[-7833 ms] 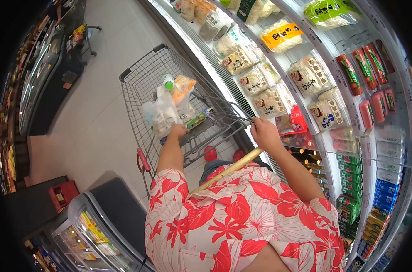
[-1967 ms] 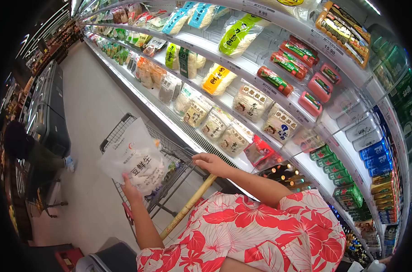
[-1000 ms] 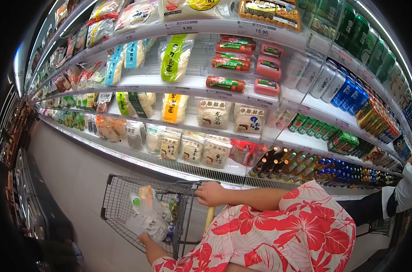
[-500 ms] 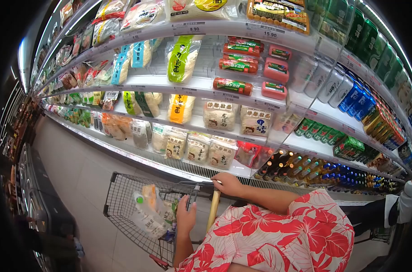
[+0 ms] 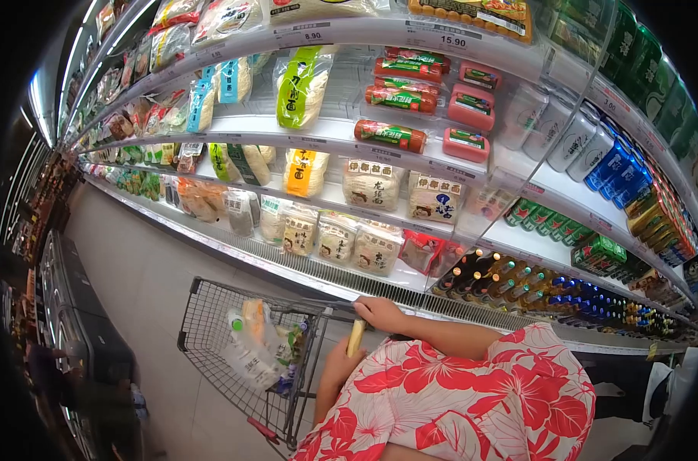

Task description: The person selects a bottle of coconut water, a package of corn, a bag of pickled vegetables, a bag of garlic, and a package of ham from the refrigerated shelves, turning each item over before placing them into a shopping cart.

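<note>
My right hand (image 5: 380, 313) is closed around the upper end of the shopping cart's yellow handle (image 5: 356, 336). Lower down, my left hand (image 5: 338, 363) is wrapped round the same handle, its fingertips partly hidden. Both hands lie at the near side of the wire cart (image 5: 203, 357). Inside the cart are a clear bag with a green spot (image 5: 250, 361), an orange-and-white package (image 5: 254, 316) and a green leafy package (image 5: 294, 338).
Refrigerated shelves (image 5: 318, 140) run alongside, with bagged noodles (image 5: 303, 88), red sausages (image 5: 391, 134), cans (image 5: 614, 173) and bottles (image 5: 510, 280). Dark cabinets (image 5: 95, 338) stand at left. Another person's dark clothing (image 5: 614, 384) shows at far right.
My left hand was raised with spread fingers beside the cart; it has moved right and down onto the yellow handle. The shelves have shifted slightly in view.
</note>
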A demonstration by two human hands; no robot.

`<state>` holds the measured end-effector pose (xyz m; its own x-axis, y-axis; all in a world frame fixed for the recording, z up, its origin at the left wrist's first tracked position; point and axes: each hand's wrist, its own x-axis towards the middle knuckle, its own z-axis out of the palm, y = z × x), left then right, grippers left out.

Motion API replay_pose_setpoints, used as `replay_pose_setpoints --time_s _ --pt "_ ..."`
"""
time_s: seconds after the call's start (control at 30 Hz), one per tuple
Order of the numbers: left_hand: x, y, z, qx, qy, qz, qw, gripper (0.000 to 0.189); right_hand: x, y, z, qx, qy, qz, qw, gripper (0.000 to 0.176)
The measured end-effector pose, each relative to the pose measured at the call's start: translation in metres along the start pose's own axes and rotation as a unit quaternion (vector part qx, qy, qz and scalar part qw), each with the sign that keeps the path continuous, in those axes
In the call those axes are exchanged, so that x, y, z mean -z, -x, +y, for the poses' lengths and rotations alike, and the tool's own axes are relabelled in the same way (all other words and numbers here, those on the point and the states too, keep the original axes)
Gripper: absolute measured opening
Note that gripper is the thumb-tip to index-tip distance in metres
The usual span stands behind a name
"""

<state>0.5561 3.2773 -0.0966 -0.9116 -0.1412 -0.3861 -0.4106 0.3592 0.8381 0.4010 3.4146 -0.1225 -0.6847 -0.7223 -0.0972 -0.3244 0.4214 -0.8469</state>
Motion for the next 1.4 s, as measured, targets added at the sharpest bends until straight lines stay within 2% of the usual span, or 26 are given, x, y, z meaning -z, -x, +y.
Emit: replay_pose_setpoints --time_s 0.03,0.1,0.13,0.2,0.3,0.43,0.5,0.73,0.77,0.83,0.9,1.0,1.13,1.2,1.27,1.33,1.4 --pt "-0.005 -0.001 -0.008 0.000 0.000 0.006 1.000 0.041 0.000 0.000 -0.001 -0.011 -0.012 -0.008 1.000 0.036" --pt "-0.018 -0.006 -0.017 -0.141 -0.203 0.152 0.957 0.041 -0.002 -0.002 0.000 0.019 -0.011 0.001 1.000 0.036" --pt "-0.024 -0.005 -0.016 -0.141 -0.201 0.158 0.956 0.041 -0.002 -0.003 0.002 0.044 -0.010 0.009 0.999 0.035" --pt "-0.031 0.001 -0.001 -0.022 -0.179 0.173 0.968 0.042 0.004 -0.008 -0.004 0.063 -0.011 -0.005 0.998 0.037" --pt "-0.032 0.005 0.011 0.013 -0.194 0.185 0.963 0.043 0.002 -0.016 0.000 0.118 -0.017 -0.021 0.993 0.038" --pt "-0.030 0.006 0.023 -0.013 -0.176 0.235 0.956 0.041 0.004 -0.024 0.003 0.112 -0.036 -0.067 0.991 0.038" --pt "-0.027 0.005 0.026 -0.058 -0.146 0.270 0.950 0.035 0.006 -0.028 0.001 0.100 -0.056 -0.077 0.990 0.038" --pt "-0.013 -0.010 0.020 -0.035 -0.140 0.344 0.928 0.021 0.000 -0.056 0.002 0.108 -0.078 -0.106 0.985 0.035" --pt "-0.009 -0.015 0.019 -0.061 -0.151 0.370 0.915 0.014 0.000 -0.062 0.000 0.114 -0.084 -0.098 0.985 0.035" --pt "0.000 -0.019 0.016 -0.047 -0.160 0.375 0.912 0.013 -0.008 -0.074 -0.003 0.118 -0.091 -0.096 0.984 0.035" --pt "0.012 -0.024 0.016 -0.037 -0.164 0.378 0.910 0.012 -0.016 -0.091 -0.002 0.166 -0.057 -0.068 0.982 0.036" --pt "0.029 -0.035 0.011 -0.055 -0.225 0.405 0.885 0.013 -0.023 -0.115 -0.010 0.180 -0.015 -0.058 0.982 0.033" --pt "0.070 -0.052 -0.003 -0.052 -0.220 0.384 0.895 0.015 -0.036 -0.147 -0.028 0.159 -0.013 -0.051 0.986 0.033" --pt "0.090 -0.057 -0.012 -0.065 -0.218 0.366 0.902 0.016 -0.049 -0.162 -0.036 0.152 -0.015 -0.015 0.988 0.033" --pt "0.109 -0.065 -0.016 -0.042 -0.174 0.351 0.919 0.017 -0.057 -0.173 -0.048 0.134 0.030 -0.022 0.990 0.033" --pt "0.125 -0.068 -0.014 -0.075 -0.142 0.338 0.927 0.019 -0.052 -0.181 -0.071 0.079 0.033 -0.016 0.996 0.030" --pt "0.141 -0.071 -0.015 -0.036 -0.116 0.339 0.933 0.020 -0.043 -0.186 -0.079 0.090 0.109 -0.018 0.990 0.031"
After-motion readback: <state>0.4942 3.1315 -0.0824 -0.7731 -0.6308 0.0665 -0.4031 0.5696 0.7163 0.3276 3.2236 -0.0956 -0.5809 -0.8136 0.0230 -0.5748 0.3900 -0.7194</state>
